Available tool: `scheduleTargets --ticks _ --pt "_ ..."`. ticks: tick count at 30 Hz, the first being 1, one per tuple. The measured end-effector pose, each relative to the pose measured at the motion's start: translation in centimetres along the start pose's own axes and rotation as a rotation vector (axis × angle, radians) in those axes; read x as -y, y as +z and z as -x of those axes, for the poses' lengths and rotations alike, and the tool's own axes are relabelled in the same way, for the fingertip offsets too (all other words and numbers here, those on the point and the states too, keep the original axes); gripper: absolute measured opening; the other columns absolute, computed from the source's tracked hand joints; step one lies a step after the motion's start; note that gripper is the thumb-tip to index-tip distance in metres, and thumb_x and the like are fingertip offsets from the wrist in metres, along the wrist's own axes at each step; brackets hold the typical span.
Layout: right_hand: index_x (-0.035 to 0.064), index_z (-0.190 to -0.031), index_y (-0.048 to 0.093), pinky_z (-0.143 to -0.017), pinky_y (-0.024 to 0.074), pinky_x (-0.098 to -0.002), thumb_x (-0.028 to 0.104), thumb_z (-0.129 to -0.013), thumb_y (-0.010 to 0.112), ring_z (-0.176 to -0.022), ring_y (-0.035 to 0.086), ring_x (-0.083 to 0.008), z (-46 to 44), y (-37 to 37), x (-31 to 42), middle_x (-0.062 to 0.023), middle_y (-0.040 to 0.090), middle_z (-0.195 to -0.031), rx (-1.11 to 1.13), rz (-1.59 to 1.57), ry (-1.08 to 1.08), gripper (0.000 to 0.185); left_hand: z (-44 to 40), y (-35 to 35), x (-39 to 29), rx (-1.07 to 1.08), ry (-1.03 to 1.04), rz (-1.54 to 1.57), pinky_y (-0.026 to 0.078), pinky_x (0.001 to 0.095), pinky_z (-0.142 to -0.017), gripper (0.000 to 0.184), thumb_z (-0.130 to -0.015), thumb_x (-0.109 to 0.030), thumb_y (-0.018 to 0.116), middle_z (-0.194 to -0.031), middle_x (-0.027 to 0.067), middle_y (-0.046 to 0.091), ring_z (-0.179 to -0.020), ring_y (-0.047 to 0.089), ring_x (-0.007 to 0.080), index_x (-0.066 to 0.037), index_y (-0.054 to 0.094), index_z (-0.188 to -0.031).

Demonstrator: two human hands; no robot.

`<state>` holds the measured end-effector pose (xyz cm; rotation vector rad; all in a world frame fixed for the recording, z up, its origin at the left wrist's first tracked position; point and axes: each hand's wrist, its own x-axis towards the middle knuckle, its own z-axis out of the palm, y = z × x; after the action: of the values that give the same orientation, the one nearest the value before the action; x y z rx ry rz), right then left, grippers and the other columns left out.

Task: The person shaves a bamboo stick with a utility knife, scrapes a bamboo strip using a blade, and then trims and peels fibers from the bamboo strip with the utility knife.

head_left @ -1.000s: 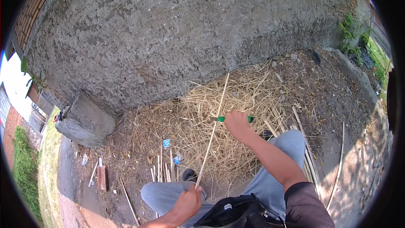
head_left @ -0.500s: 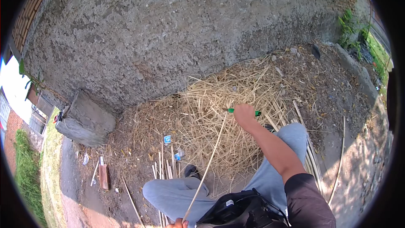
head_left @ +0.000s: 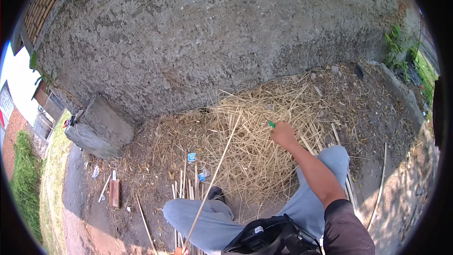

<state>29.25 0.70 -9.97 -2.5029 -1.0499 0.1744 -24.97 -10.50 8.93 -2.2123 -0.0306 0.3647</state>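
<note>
My right hand is closed round a green-handled knife; only the front of the handle shows, and I cannot make out the blade. A long, thin, pale strip that looks like split bamboo slants up from the bottom edge between my legs. Its lower end is in my left hand, which is closed and mostly cut off by the frame. The strip's far tip stands over the shavings, left of the knife and apart from it.
A heap of pale shavings spreads before my feet, against a rough wall. Cut strips lie by my left leg, others beside my right. A concrete block, a reddish-brown piece and a blue packet lie leftward.
My right hand has moved slightly right and down, and the knife has come away from the strip. My left hand has shifted left and lower, with the strip's tip further left.
</note>
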Motion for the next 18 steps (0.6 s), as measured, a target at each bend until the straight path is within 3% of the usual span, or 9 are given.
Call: scheduleTargets --ticks 2,4,10,16,18 --pt "-0.0036 -0.076 0.066 -0.067 0.0534 -0.0451 0.017 -0.077 0.066 -0.069 0.066 -0.0390 1.4 -2.5 2.2 -0.0230 0.064 -0.070 -0.036 -0.221 -0.026 0.021 -1.1 3.2 -3.2 -0.122 -0.160 0.449 0.046 0.0418 -0.061 0.023 -0.091 -0.018 0.050 -0.080 0.0285 0.057 -0.067 0.056 0.0371 0.002 0.060 -0.090" --pt "-0.0029 -0.076 0.066 -0.066 0.0528 -0.0455 0.018 -0.077 0.065 -0.067 0.065 -0.0386 2.3 -3.9 3.5 -0.0231 0.063 -0.067 -0.065 -0.280 -0.062 0.021 -1.4 5.1 -6.2 -0.171 -0.183 0.553 0.046 0.0413 -0.060 0.023 -0.091 -0.018 0.050 -0.082 0.0291 0.057 -0.066 0.056 0.0361 0.004 0.059 -0.092" --pt "0.0042 -0.076 0.070 -0.063 0.0518 -0.0465 0.016 -0.075 0.060 -0.062 0.064 -0.0379 5.1 -3.0 6.0 -0.0210 0.063 -0.064 -0.033 -0.344 -0.245 0.015 -1.3 7.0 -9.4 -0.219 -0.180 0.633 0.046 0.0398 -0.056 0.026 -0.090 -0.015 0.051 -0.088 0.0307 0.059 -0.063 0.056 0.0331 0.008 0.059 -0.099" --pt "0.0042 -0.081 0.071 -0.066 0.0530 -0.0459 0.014 -0.072 0.058 -0.069 0.065 -0.0365 5.1 -1.5 6.0 -0.0211 0.065 -0.071 0.085 -0.109 -0.292 0.018 -0.5 7.9 -11.1 -0.253 -0.165 0.647 0.046 0.0383 -0.053 0.031 -0.089 -0.013 0.051 -0.094 0.0323 0.060 -0.060 0.056 0.0301 0.012 0.058 -0.106" --pt "0.0034 -0.078 0.069 -0.064 0.0523 -0.0453 0.013 -0.077 0.058 -0.070 0.066 -0.0345 4.9 -1.9 6.1 -0.0199 0.065 -0.075 0.108 -0.015 -0.310 0.014 -0.3 8.5 -11.7 -0.277 -0.154 0.638 0.046 0.0378 -0.052 0.033 -0.088 -0.012 0.051 -0.096 0.0328 0.061 -0.059 0.056 0.0291 0.014 0.058 -0.108"
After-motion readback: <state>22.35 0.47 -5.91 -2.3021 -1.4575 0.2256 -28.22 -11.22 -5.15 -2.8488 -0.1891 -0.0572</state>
